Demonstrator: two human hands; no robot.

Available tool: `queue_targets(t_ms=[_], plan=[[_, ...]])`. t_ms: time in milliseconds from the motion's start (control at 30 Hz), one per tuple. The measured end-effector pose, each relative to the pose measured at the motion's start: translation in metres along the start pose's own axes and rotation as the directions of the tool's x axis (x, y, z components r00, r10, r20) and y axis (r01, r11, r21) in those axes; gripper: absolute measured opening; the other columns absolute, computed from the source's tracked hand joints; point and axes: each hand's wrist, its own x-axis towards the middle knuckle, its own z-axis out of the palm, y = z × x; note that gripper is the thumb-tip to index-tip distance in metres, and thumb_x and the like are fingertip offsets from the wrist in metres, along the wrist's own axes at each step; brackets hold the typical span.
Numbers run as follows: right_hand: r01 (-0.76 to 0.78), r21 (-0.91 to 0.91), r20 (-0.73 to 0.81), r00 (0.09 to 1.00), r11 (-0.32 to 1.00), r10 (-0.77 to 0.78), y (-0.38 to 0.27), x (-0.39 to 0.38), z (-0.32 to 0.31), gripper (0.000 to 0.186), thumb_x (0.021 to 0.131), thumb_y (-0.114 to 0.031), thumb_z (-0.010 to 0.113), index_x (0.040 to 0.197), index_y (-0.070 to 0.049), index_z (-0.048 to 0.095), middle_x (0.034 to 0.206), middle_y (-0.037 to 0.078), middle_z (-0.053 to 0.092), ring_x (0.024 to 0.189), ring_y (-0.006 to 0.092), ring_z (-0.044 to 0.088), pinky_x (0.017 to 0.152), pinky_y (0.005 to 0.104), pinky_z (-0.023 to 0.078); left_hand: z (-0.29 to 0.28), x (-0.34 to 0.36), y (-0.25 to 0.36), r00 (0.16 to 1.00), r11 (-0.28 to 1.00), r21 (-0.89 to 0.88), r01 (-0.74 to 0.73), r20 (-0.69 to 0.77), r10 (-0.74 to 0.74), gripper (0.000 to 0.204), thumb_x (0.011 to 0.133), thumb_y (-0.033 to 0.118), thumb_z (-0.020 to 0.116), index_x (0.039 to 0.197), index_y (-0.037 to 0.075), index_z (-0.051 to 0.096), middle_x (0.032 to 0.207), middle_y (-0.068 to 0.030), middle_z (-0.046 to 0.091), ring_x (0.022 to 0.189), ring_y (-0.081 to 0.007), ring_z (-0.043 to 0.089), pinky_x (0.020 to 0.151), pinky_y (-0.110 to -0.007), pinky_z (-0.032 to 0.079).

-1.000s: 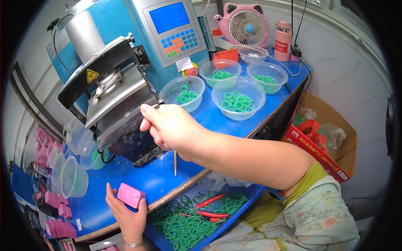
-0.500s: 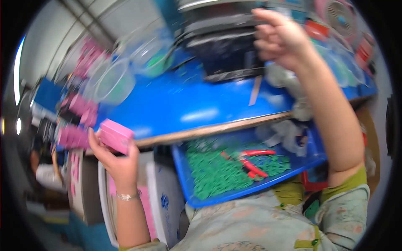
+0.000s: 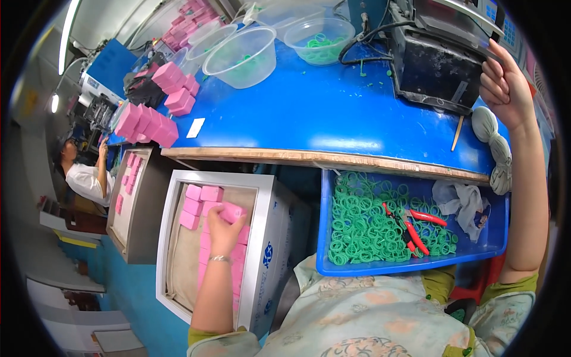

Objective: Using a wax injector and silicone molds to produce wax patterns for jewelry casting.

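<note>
My left hand is over a white-rimmed box to the left, closed on a pink block. Other pink blocks lie in rows on the box's beige lining, partly covered by my hand and forearm. High on the right, my right hand is at the edge of a black machine. Its index finger stretches up along the machine's edge while the other fingers are curled; whether they grip anything is hidden.
A blue tray at my lap holds many green rings, red-handled pliers and white plastic. Clear tubs and stacked pink blocks stand on the blue table. A person sits far left.
My left hand has brought the pink block down from beside the table edge into the box. The view has swung left; my right hand keeps its curled pose by the machine.
</note>
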Motion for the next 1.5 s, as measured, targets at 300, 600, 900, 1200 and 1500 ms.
queue_targets(t_ms=[300, 600, 900, 1200, 1500], plan=[[0.021, -0.055, -0.069, 0.997, 0.998, -0.025, 0.003, -0.002, 0.013, 0.046, 0.095, -0.031, 0.041, 0.052, -0.013, 0.037, 0.038, -0.005, 0.024, 0.03, 0.0048, 0.02, 0.03, 0.019, 0.018, 0.019, 0.032, -0.02, 0.998, 0.933, -0.359, 0.012, 0.064, 0.012, 0.037, 0.074, 0.015, 0.065, 0.103, -0.004, 0.055, 0.093, -0.0213, 0.06, 0.073, -0.0276, 0.061, 0.068, -0.033, 0.05], [0.056, -0.053, -0.166, 0.984, 0.997, -0.064, 0.01, -0.009, 0.024, 0.043, 0.092, -0.037, 0.046, 0.058, -0.013, 0.042, 0.041, -0.007, 0.024, 0.032, 0.0046, 0.022, 0.032, 0.0193, 0.019, -0.03, 0.03, 0.03, 0.677, 0.693, 0.563, -0.45, 0.721, -0.147, 0.07, 0.058, 0.038, 0.079, 0.108, -0.005, 0.056, 0.102, -0.0241, 0.06, 0.097, -0.0385, 0.055, 0.087, -0.04, 0.044], [-0.251, -0.308, 0.153, 0.939, 0.918, 0.308, 0.099, -0.119, 0.068, 0.029, 0.078, -0.008, 0.068, 0.092, -0.009, 0.043, 0.1, 0.009, 0.051, 0.074, 0.0111, 0.057, 0.057, 0.0231, 0.05, -0.036, -0.02, 0.08, 0.928, 0.911, 0.238, -0.338, 0.247, 0.28, 0.047, 0.065, 0.004, 0.072, 0.101, 0.0, 0.043, 0.093, -0.0159, 0.05, 0.085, -0.0275, 0.053, 0.077, -0.033, 0.045], [-0.208, -0.209, 0.286, 0.922, 0.956, 0.263, 0.171, -0.16, 0.113, 0.051, 0.072, -0.034, 0.075, 0.089, -0.005, 0.037, 0.09, 0.01, 0.044, 0.085, 0.0181, 0.045, 0.073, 0.0323, 0.042, -0.009, -0.108, 0.219, 0.597, 0.594, -0.167, -0.787, 0.042, 0.802, 0.072, 0.061, 0.023, 0.078, 0.119, 0.004, 0.04, 0.101, -0.0131, 0.044, 0.094, -0.0251, 0.047, 0.085, -0.037, 0.04], [0.219, -0.679, 0.374, 0.924, 0.7, 0.074, 0.133, -0.164, 0.081, 0.036, 0.088, -0.039, 0.051, 0.084, -0.003, 0.048, 0.076, 0.015, 0.052, 0.068, 0.0297, 0.055, 0.06, 0.038, 0.045, 0.01, -0.099, 0.239, 0.429, 0.374, -0.914, 0.156, 0.403, 0.808, 0.061, 0.051, 0.02, 0.087, 0.095, 0.011, 0.046, 0.116, -0.012, 0.037, 0.113, -0.0241, 0.039, 0.096, -0.039, 0.032]])
